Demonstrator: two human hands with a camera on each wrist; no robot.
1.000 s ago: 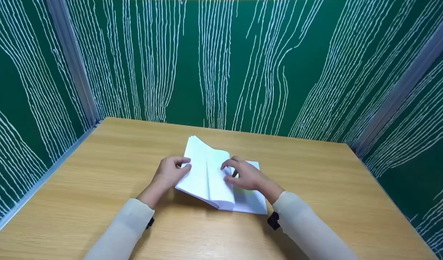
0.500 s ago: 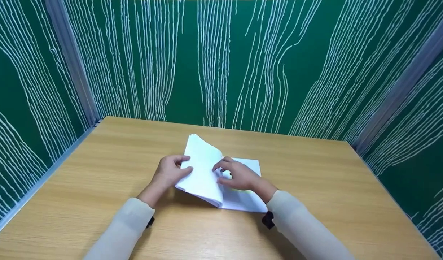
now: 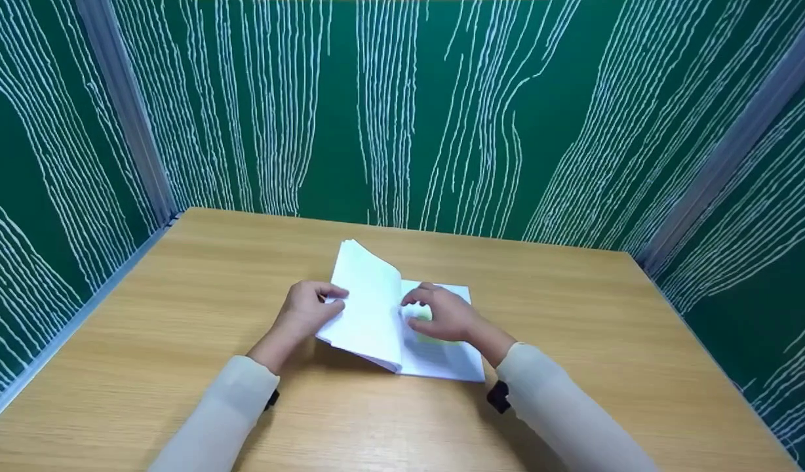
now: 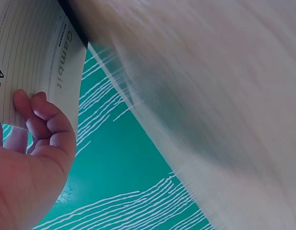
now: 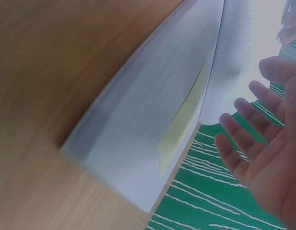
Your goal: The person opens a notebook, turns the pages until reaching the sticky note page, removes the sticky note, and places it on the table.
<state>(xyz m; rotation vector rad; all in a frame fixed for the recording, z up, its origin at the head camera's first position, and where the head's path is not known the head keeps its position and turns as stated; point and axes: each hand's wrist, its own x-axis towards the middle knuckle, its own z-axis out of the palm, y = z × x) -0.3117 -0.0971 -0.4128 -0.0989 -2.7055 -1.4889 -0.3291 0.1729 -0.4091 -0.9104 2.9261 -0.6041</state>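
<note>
An open notebook (image 3: 368, 308) lies on the table, its left part lifted at a slant. My left hand (image 3: 305, 307) pinches the outer edge of that raised part between thumb and fingers. In the left wrist view, the fingers curl against the back cover (image 4: 40, 52), lined and printed "Gambit" and "A5". On the flat right-hand page (image 5: 133, 110) sits a pale yellow-green sticky note (image 5: 179, 124), partly covered by my right hand (image 3: 447, 316) in the head view. That hand is over the page near the fold, fingers loosely bent and spread, nothing between them.
The wooden table (image 3: 212, 282) extends around the notebook. Green walls (image 3: 337, 131) with white wavy lines stand behind it and on both sides, with grey posts (image 3: 124, 105) at the corners. Light sleeves (image 3: 222, 406) cover both forearms.
Right-hand fingers brought a loose leaf over to the left, uncovering the right page and its note. The right hand then drew back slightly rightward. The left hand keeps its grip.
</note>
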